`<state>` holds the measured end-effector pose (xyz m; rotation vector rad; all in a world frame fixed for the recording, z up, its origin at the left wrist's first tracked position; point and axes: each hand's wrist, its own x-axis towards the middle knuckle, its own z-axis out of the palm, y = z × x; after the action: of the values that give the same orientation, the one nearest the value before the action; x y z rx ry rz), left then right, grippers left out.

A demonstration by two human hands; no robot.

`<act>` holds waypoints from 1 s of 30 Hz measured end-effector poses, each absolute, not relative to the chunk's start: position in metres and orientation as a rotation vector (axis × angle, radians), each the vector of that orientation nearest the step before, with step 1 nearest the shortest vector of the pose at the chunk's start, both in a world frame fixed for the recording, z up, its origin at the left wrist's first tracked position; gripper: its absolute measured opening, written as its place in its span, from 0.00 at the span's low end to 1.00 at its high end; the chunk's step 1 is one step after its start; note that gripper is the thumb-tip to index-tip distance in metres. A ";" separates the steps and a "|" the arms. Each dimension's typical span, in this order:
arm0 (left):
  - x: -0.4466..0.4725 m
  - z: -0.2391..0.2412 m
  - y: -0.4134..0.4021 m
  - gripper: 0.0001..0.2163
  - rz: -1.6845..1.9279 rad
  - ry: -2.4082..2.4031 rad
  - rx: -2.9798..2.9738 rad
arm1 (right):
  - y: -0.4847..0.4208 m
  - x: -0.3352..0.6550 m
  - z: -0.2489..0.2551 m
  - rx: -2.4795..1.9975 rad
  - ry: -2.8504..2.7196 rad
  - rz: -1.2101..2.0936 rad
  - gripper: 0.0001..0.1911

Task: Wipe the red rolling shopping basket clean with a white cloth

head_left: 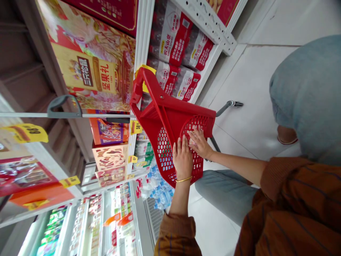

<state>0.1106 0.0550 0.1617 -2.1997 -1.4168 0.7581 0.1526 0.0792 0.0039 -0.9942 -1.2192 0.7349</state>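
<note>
The picture lies on its side, with the floor toward the right. A red plastic shopping basket with perforated walls stands close in front of me. It has wheels and a long metal pull rod with a grey handle. My left hand, a yellow bangle at its wrist, lies over the perforated wall with fingers stretched out. Beside it, my right hand is spread over the same lattice, its fingers slightly blurred. Something pale shows by the right fingers; I cannot make out what it is.
Red-labelled packs of bottled water fill the low shelf behind the basket. Above them stand boxed nut gifts with yellow price tags. Blue-tinted bottles sit beyond the basket. A basket wheel rests on pale floor tiles.
</note>
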 end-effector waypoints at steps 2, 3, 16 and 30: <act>0.110 0.162 0.055 0.26 0.759 -1.417 -2.200 | 0.080 0.148 0.004 -0.961 -1.197 0.752 0.31; 0.110 0.161 0.054 0.26 0.760 -1.417 -2.200 | 0.079 0.147 0.004 -0.935 -1.197 0.761 0.30; 0.108 0.160 0.054 0.27 0.692 -1.467 -2.254 | 0.115 0.169 0.016 -1.016 -1.124 0.730 0.30; 0.101 0.163 0.050 0.26 0.693 -1.406 -2.281 | 0.083 0.148 0.009 -0.917 -1.218 0.695 0.31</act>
<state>0.1008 0.0501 0.1633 -2.2806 -1.4062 0.6932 0.1479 0.0834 0.0089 -0.9168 -1.2179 0.6953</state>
